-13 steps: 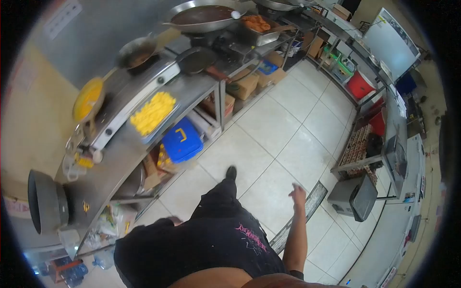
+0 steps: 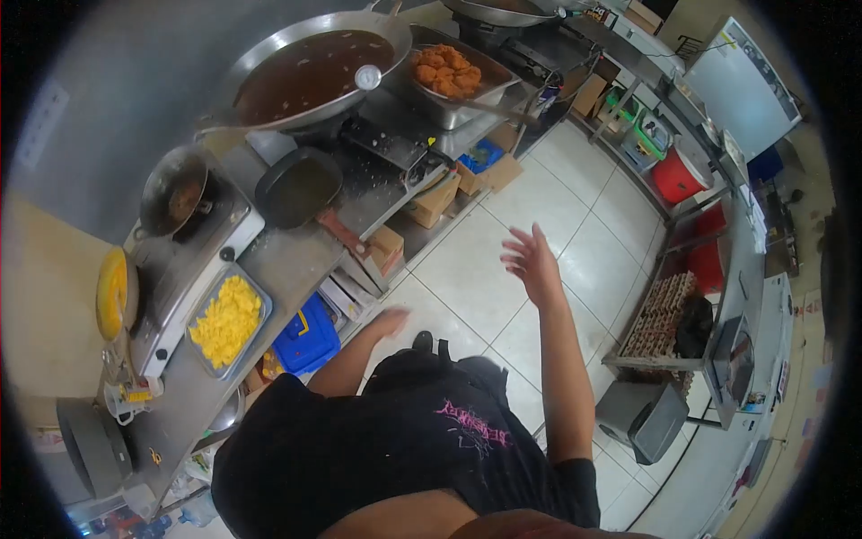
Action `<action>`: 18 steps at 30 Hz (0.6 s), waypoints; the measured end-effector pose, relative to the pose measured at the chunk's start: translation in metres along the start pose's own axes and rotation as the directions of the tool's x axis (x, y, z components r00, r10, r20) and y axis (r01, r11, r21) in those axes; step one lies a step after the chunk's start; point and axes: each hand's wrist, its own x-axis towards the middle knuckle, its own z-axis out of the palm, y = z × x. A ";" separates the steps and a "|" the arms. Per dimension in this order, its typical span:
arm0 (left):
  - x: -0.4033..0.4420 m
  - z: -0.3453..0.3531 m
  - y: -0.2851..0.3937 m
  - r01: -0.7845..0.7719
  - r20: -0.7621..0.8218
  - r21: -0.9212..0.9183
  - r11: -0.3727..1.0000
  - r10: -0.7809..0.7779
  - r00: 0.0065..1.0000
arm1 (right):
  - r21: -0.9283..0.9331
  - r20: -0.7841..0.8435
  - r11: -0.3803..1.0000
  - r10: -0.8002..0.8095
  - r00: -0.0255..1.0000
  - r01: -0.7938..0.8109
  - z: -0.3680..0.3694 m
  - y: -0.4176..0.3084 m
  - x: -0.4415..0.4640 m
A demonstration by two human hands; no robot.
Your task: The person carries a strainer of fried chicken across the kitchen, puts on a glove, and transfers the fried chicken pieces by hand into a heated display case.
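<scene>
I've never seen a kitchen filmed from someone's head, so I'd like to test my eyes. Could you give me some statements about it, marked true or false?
1. The right hand is holding a spoon. False: it is empty, with its fingers spread above the floor.
2. The fried food is in a metal tray. True.
3. The blue box stands on top of the counter. False: it is below the counter top.
4. A round dial is at the big wok's rim. True.
5. The square pan's handle is bright green. False: it is reddish brown.
</scene>
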 end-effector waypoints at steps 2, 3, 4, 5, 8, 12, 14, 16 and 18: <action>0.052 -0.035 0.163 0.106 0.144 -0.402 0.909 -0.051 0.988 | 0.072 0.052 0.997 0.021 0.998 -0.024 0.015 -0.047 0.053; 0.078 -0.047 0.217 0.052 0.139 -0.427 0.903 0.009 0.990 | 0.255 0.168 0.962 0.061 0.984 -0.103 0.024 -0.067 0.080; 0.106 -0.056 0.257 -0.002 0.132 -0.450 0.893 0.069 0.989 | 0.418 0.288 0.887 0.075 0.955 -0.195 0.033 -0.086 0.106; 0.137 -0.059 0.284 -0.048 0.074 -0.483 0.874 0.096 0.993 | 0.421 0.297 0.885 0.073 0.952 -0.199 0.044 -0.105 0.129; 0.206 -0.077 0.336 -0.112 -0.034 -0.649 0.752 0.118 0.992 | 0.425 0.497 0.831 0.118 0.860 -0.359 0.076 -0.144 0.188; 0.229 -0.095 0.408 -0.215 -0.218 -0.847 0.487 0.051 0.975 | 0.389 0.598 0.752 0.234 0.767 -0.532 0.078 -0.171 0.253; 0.241 -0.111 0.452 -0.261 -0.280 -0.895 0.361 0.001 0.960 | 0.366 0.705 0.629 0.294 0.645 -0.686 0.066 -0.188 0.276; 0.259 -0.130 0.457 -0.233 -0.179 -0.959 0.161 0.295 0.939 | 0.249 0.588 0.780 0.349 0.730 -0.574 0.051 -0.218 0.267; 0.272 -0.141 0.485 -0.142 -0.082 -0.988 0.065 0.560 0.825 | 0.170 0.575 0.825 0.361 0.734 -0.539 0.023 -0.248 0.269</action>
